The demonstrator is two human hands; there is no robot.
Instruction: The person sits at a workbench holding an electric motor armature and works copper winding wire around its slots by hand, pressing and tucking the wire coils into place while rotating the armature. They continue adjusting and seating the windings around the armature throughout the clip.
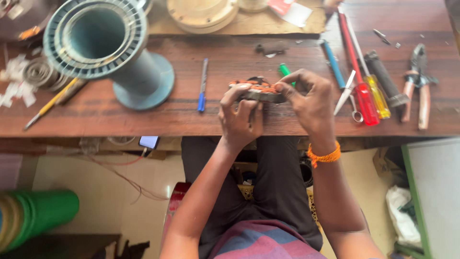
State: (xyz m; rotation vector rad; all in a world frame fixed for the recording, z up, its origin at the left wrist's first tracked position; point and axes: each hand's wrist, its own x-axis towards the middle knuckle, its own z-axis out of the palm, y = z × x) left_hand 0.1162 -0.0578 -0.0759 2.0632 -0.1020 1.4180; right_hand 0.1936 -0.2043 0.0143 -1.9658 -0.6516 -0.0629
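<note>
I've got both hands, left and right, fingers pinching the coil over the bench.

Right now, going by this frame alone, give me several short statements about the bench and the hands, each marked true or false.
1. Both hands, the left hand and the right hand, grip a small part wound with orange wire. True.
2. A blue pen lies on the wooden bench left of the hands. True.
3. The pliers are in the right hand. False: they lie untouched at the bench's right end.
4. The grey-blue spool stands right of the screwdrivers. False: it is at the far left; the red-handled screwdriver lies to the right.
5. An orange band circles the right wrist. True.
</note>
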